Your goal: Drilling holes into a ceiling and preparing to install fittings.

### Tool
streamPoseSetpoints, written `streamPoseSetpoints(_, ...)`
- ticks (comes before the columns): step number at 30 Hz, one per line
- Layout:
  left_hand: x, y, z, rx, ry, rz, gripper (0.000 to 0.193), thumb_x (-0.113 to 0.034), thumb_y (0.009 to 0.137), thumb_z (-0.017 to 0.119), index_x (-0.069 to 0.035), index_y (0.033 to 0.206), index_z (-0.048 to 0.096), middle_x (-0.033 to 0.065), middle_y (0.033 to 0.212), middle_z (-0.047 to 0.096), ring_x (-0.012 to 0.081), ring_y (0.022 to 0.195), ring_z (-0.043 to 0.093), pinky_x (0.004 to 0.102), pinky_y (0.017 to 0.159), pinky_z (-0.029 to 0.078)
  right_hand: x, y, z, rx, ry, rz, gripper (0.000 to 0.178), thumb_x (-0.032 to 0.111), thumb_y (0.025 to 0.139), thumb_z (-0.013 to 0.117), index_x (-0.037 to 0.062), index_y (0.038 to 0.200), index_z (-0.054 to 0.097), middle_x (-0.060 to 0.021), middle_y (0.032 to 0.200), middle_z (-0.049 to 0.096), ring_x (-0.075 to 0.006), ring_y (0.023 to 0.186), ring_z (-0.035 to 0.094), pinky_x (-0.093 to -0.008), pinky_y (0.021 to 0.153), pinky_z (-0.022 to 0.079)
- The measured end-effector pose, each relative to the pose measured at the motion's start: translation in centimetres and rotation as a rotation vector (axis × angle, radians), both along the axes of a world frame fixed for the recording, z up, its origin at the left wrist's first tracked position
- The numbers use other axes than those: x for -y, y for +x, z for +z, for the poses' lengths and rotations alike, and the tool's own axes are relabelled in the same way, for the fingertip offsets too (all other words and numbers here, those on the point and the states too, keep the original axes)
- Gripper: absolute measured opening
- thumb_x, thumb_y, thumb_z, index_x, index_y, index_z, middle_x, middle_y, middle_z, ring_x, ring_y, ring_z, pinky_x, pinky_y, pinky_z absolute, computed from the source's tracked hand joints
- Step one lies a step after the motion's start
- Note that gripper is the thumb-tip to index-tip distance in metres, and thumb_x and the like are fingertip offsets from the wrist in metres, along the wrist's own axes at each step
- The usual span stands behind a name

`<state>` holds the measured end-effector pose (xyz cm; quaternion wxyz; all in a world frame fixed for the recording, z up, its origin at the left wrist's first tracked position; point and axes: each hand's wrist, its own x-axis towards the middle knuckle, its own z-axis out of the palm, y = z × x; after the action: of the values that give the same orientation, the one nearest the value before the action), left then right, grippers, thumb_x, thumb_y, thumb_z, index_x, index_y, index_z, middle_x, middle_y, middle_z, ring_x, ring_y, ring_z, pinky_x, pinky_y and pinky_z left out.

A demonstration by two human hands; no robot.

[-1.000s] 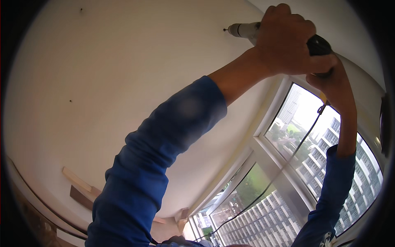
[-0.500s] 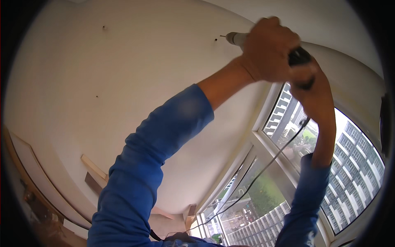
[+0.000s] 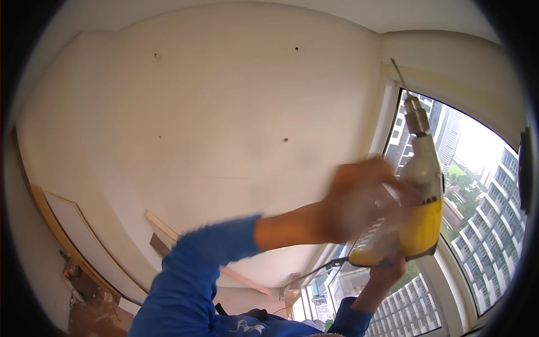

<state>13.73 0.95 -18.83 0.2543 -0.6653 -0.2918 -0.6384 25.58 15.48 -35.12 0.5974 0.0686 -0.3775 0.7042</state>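
Note:
A yellow and grey corded power drill (image 3: 422,219) points upward in front of the window, with a long thin bit (image 3: 400,73) in its metal chuck (image 3: 416,115). My right hand (image 3: 388,259) is wrapped round the drill's handle, partly hidden behind my left arm and the tool. Beside the drill's body is my left hand (image 3: 359,196), smeared by motion; its fingers reach toward the housing, and whether they grip it cannot be made out. Drilled holes mark the pale wall, among them an upper hole (image 3: 296,49) and a lower hole (image 3: 286,140).
The drill's black cord (image 3: 314,272) runs from the handle down to the left. A large window (image 3: 469,269) fills the right side. Wooden strips (image 3: 163,223) and a framed panel (image 3: 92,236) are at the lower left. A dark object (image 3: 525,168) sits at the right rim.
The drill has come away from the wall near the upper hole, down and to the right, its bit swinging to point upward. Both hands have dropped with it, and the lower right hole is now uncovered.

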Motion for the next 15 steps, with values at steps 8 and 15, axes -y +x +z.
streamPoseSetpoints(8, 7.2, -21.8, -34.8, 2.320, -0.317, -0.185, 0.022, -0.002, 0.097, 0.046, -0.004, 0.118, 0.051, 0.0132, 0.101, 0.057, 0.0251, 0.089, 0.062, 0.0394, 0.076, 0.055, 1.0, 2.5, -1.1, -0.086, 0.085, 0.267, 0.036, 0.012, 0.075, 0.065, -0.0002, 0.106, 0.051, -0.0054, 0.089, 0.048, -0.0156, 0.076, 0.049, -0.0287, 0.067, 0.044)
streamPoseSetpoints(15, 4.4, -22.5, -11.1, 1.357, -0.047, -0.284, 0.017, -0.003, 0.097, 0.062, 0.004, 0.110, 0.054, 0.0114, 0.111, 0.057, 0.0262, 0.108, 0.060, 0.0397, 0.100, 0.057, 0.5, 4.2, -1.4, -0.049, 0.214, 0.267, 0.035, 0.016, 0.079, 0.070, 0.0003, 0.105, 0.052, -0.0084, 0.091, 0.053, -0.0186, 0.080, 0.056, -0.0302, 0.074, 0.050)
